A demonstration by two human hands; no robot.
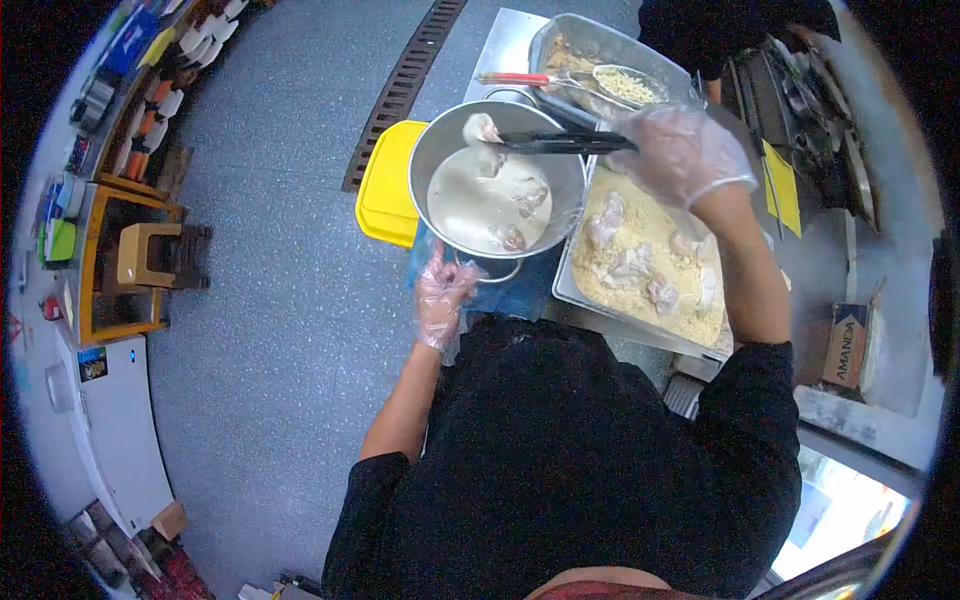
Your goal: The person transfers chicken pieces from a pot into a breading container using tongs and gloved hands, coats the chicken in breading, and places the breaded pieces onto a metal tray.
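Observation:
My right hand (685,155), in a clear plastic glove, is closed round black tongs (565,143). At the tongs' tips a pale, batter-coated piece of chicken (481,129) hangs over the metal pot (428,205). White batter (470,215) fills part of the pot, and a few more pieces show in it. Also gloved, my left hand (443,295) grips the near side of the pot by its loop handle (500,277); some of its fingers are hidden. To the right of the pot, a tray (572,293) of crumbly yellowish breading (615,270) holds several coated pieces.
Behind the pot stands a grey tub (680,75) with a strainer (628,86) and a red-handled tool (515,78). A yellow lid (385,195) lies left of the pot. A person in black (740,35) is at the far right. A floor drain (410,85) runs beyond.

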